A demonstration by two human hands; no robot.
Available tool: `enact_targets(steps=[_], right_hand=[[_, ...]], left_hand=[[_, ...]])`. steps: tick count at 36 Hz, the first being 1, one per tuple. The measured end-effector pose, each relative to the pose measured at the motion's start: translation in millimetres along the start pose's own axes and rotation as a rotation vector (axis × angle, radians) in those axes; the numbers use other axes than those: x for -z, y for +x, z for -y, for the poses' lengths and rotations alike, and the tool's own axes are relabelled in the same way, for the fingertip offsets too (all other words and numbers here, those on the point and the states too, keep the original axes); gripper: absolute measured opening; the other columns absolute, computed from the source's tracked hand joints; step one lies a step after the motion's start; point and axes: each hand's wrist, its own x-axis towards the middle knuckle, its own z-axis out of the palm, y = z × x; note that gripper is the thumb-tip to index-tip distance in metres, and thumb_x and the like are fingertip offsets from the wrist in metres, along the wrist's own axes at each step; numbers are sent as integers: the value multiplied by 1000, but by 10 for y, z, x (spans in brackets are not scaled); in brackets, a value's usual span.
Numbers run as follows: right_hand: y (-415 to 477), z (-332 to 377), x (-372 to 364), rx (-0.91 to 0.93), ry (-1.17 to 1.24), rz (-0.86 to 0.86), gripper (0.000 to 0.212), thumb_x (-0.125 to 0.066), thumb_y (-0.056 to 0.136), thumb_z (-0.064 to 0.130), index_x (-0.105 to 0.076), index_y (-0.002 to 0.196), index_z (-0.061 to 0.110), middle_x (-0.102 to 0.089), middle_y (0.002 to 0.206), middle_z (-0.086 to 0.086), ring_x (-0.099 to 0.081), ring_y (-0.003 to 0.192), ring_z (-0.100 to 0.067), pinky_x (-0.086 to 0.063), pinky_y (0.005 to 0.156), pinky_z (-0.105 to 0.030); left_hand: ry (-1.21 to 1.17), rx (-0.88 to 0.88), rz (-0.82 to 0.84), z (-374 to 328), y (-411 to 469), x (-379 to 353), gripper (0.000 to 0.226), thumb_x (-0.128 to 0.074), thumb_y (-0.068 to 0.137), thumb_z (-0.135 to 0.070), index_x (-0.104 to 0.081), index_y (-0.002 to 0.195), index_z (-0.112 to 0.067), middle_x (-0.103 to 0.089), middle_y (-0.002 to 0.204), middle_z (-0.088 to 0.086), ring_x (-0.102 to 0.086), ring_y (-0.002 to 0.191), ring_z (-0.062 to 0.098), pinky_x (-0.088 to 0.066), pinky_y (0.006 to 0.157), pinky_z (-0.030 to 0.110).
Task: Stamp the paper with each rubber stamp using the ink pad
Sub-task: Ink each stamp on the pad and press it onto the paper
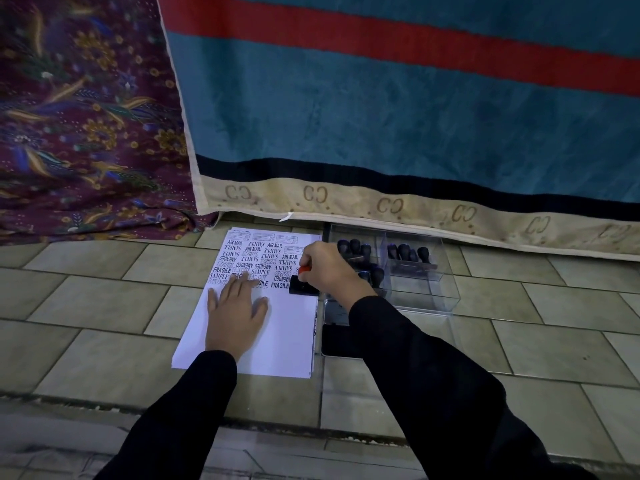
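A white sheet of paper (277, 341) lies on the tiled floor, its upper half covered with printed words such as AIR MAIL, SAMPLE and FRAGILE. My left hand (235, 313) lies flat on the sheet, fingers spread. My right hand (325, 268) grips a rubber stamp (302, 285) with a black base and a red handle, pressed down on the sheet's right edge. The ink pad (334, 336), a dark flat case, sits right of the sheet, partly hidden under my right forearm.
A clear plastic box (433, 292) with several dark-handled stamps (403, 252) stands right of the paper. A teal towel with a red stripe (398, 116) hangs behind, a purple patterned cloth (86, 116) at the left. A floor step runs along the near edge.
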Motion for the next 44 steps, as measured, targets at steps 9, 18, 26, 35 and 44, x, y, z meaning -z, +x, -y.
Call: enact_targets(steps=[9, 18, 26, 35, 44], right_hand=[[-51, -1, -9, -4, 12, -16, 13, -71, 76, 1, -65, 87, 1, -64, 103, -14, -60, 95, -25, -51, 81, -34], [1, -6, 59, -35, 51, -47, 16, -66, 82, 5, -63, 98, 2, -64, 106, -16, -61, 98, -27, -52, 85, -34], [-182, -287, 739, -231, 710, -447, 21, -66, 83, 6, -63, 103, 6, -65, 90, -1, -66, 88, -19, -58, 75, -23], [-639, -1005, 1210, -319, 759, -661, 14, -67, 83, 8, -66, 95, 14, -69, 97, -16, -68, 94, -29, -54, 90, -45], [-758, -1278, 1086, -415, 294, -553, 25, -68, 82, 11, -59, 105, 4, -64, 89, -6, -61, 82, -20, -48, 75, -28]], left_hand=[[7, 5, 3, -14, -6, 13, 39, -44, 96, -34, -45, 134, -22, -31, 154, 0, -17, 145, 15, 1, 117, 48], [-7, 5, 3, 2, -14, 22, 38, -46, 95, -35, -46, 132, -25, -33, 153, -2, -18, 144, 14, 1, 118, 46], [-65, 26, 13, 34, 0, 37, 35, -46, 96, -32, -49, 131, -26, -34, 152, -4, -19, 144, 11, 1, 117, 45], [-483, 169, -6, -3, 37, 175, 27, -50, 96, -14, -58, 121, -21, -53, 135, -4, -35, 134, 20, -7, 118, 39], [-844, 326, 27, -35, 105, 297, 22, -54, 95, -16, -61, 113, -26, -58, 124, -3, -52, 116, 15, -35, 95, 27]])
